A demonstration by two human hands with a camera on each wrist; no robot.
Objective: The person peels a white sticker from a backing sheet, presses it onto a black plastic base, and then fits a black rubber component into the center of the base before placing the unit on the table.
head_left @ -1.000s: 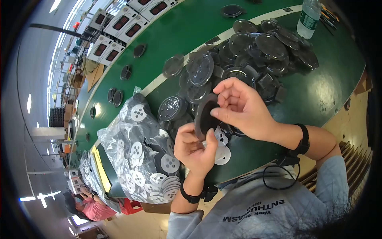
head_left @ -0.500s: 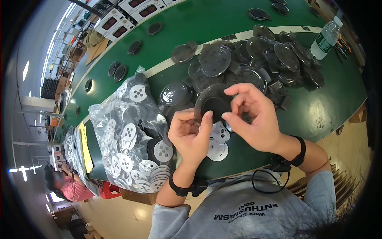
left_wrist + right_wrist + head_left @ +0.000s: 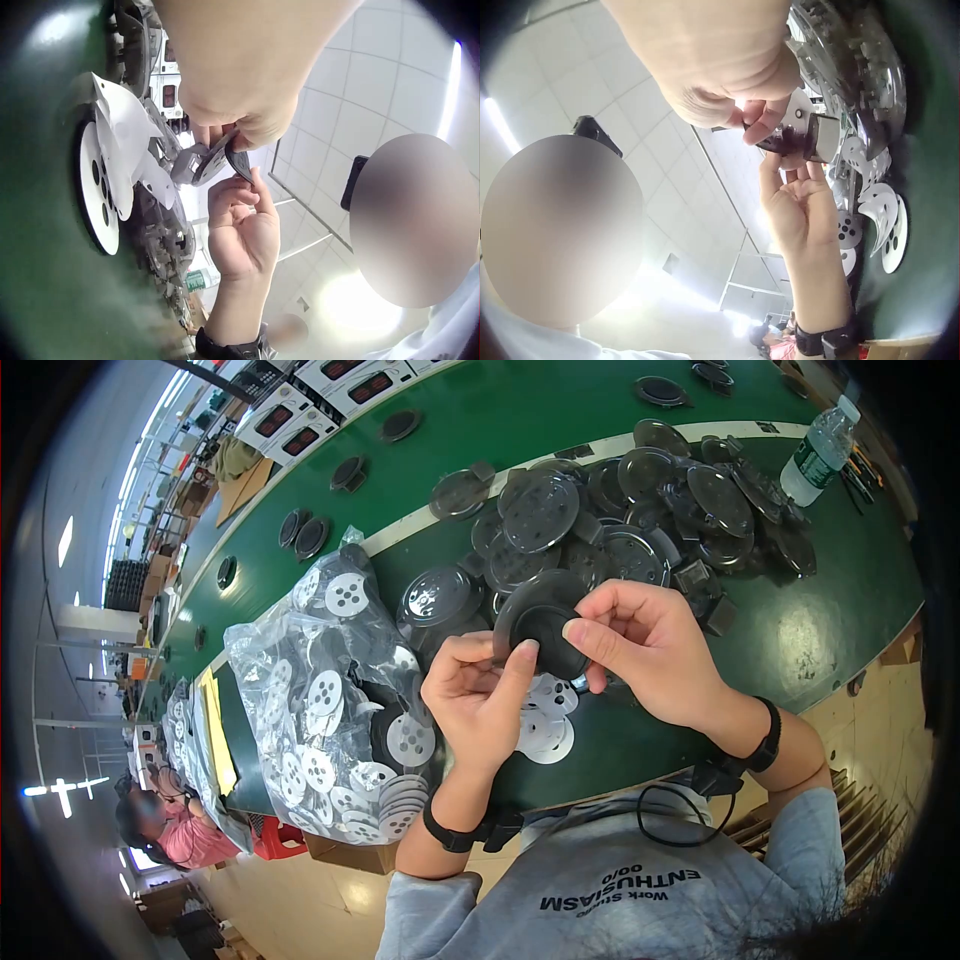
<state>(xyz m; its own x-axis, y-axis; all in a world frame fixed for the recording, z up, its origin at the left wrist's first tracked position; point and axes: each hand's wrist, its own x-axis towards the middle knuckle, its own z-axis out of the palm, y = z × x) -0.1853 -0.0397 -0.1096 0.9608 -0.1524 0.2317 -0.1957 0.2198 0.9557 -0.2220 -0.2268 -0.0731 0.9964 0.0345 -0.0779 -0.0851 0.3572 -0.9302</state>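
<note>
A smoky round plastic part (image 3: 512,610) is held up over the table's near side. My left hand (image 3: 475,695) grips its left edge between thumb and fingers. On the face of the part lies a thin black disc (image 3: 548,628), and my right hand (image 3: 660,650) pinches its right edge. In the left wrist view the black disc (image 3: 238,162) stands curved away from the part (image 3: 213,161). A square block (image 3: 823,138) sticks out of the part in the right wrist view. White discs with holes (image 3: 545,738) lie on the table below my hands.
A heap of similar smoky round parts (image 3: 540,510) covers the table beyond my hands. To the left lies a clear plastic bag (image 3: 300,660) of white discs. A water bottle (image 3: 820,455) stands at the far right. Another person (image 3: 190,830) sits at the left.
My right hand has closed in on the part's right side, and its thumb now presses the black disc's edge. The part has tilted slightly; my left hand keeps its hold.
</note>
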